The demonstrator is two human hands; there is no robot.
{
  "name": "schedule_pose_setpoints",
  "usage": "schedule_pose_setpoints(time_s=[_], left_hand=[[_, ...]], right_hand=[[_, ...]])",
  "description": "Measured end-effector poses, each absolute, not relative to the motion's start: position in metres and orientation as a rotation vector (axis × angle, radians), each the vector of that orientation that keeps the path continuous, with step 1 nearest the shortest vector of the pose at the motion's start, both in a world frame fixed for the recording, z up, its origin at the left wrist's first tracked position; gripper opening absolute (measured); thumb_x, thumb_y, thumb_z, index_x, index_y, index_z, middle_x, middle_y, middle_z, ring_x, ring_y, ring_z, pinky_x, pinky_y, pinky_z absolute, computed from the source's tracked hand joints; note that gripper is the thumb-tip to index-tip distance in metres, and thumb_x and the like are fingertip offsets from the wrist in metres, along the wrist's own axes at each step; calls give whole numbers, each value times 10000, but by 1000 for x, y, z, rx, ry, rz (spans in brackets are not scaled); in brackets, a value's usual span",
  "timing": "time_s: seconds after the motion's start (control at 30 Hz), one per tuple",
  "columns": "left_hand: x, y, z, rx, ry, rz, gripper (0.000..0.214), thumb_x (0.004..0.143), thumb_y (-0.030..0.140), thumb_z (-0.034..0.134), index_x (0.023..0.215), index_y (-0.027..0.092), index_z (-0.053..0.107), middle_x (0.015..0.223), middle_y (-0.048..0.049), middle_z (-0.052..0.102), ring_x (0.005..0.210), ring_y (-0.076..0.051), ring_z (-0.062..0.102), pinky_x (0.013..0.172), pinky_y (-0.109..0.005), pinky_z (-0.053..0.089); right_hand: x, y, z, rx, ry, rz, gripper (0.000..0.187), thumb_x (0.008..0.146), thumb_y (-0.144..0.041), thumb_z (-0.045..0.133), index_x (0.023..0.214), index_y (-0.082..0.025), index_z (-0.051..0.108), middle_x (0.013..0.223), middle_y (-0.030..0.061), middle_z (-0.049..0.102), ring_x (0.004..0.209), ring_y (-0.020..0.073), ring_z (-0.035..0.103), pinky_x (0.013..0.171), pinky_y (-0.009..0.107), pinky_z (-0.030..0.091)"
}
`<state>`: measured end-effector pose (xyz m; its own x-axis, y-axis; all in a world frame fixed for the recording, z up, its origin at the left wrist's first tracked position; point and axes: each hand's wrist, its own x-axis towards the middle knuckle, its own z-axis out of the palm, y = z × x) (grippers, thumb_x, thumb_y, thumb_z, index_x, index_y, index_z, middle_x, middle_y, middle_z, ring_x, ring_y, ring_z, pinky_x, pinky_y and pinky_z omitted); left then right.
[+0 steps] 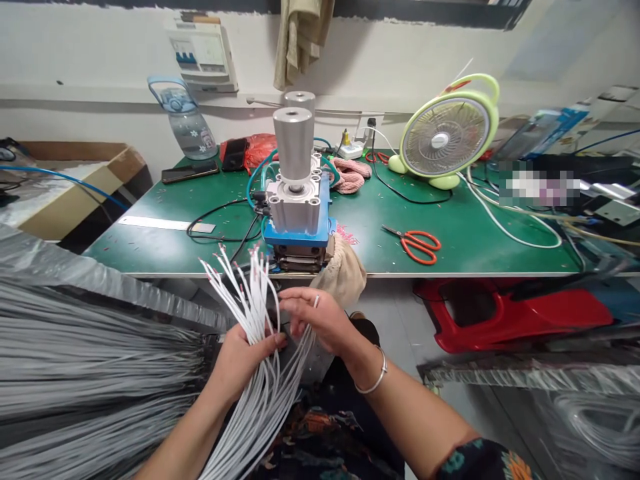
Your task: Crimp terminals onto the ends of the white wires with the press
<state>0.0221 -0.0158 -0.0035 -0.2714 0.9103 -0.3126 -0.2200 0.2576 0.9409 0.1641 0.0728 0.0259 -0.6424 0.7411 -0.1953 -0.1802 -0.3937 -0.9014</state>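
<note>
While both hands (241, 357) (324, 321) grip wires (265, 407), a green table (480, 247) fronts a pale wall (375, 67).

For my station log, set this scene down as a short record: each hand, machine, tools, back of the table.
left hand: grips a bundle of white cables, ends pointing up
right hand: beside the bundle, more cables running up to it; grip unclear
machine: grey cylinders above a blue plate, at the green table's front edge
tools: orange-handled scissors right of the machine
back of table: water bottle left, light-green fan right
</note>
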Motion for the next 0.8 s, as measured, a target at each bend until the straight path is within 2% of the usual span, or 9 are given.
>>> schedule_pose_setpoints(time_s=[0.1,0.23,0.4,0.5,0.6,0.7,0.8], left_hand=[[19,-18,-5,864,1492,1204,167,592,242,741,664,144,627,583,23,602,553,-113,518,556,-218,414],[12,-20,-5,956,1573,1198,180,621,269,719,743,146,667,675,-9,660,636,-151,565,641,-249,438],[9,-25,-13,707,1506,1263,216,597,265,741,747,134,657,653,-25,683,614,-174,622,635,-278,483],[7,-26,-12,441,1438,1357,254,584,241,759,776,133,632,652,-29,693,637,-188,657,662,-301,510],[6,-23,-4,276,1338,1451,246,583,212,763,769,138,621,713,-37,710,702,-194,670,709,-319,518],[6,-19,3,270,1257,1493,242,592,213,759,789,127,646,820,-69,717,803,-198,660,765,-312,501],[8,-17,3,409,1320,1472,230,572,219,768,759,120,677,772,-59,714,770,-183,651,760,-282,486]], right_hand=[[158,72,25,-818,-1254,2028,259,689,-355,665,791,-117,645,531,-16,555,399,70,470,403,197,373],[156,73,27,-801,-1205,2019,264,689,-357,662,810,-123,650,553,-19,548,415,71,470,399,200,403],[161,79,33,-896,-1227,1977,230,699,-350,635,689,-120,621,572,8,574,453,81,513,393,178,388],[164,78,32,-914,-1354,1976,166,665,-255,633,773,-130,617,595,4,595,446,86,527,371,165,349],[168,67,24,-940,-1552,1927,236,657,-174,571,885,-142,625,584,-18,582,462,93,530,398,173,352],[171,52,11,-946,-1857,1893,221,650,-123,518,819,-136,661,523,-41,519,468,74,460,441,174,336],[171,43,4,-912,-2134,1793,189,638,-98,524,756,-133,667,528,-48,478,493,65,381,457,175,293]])
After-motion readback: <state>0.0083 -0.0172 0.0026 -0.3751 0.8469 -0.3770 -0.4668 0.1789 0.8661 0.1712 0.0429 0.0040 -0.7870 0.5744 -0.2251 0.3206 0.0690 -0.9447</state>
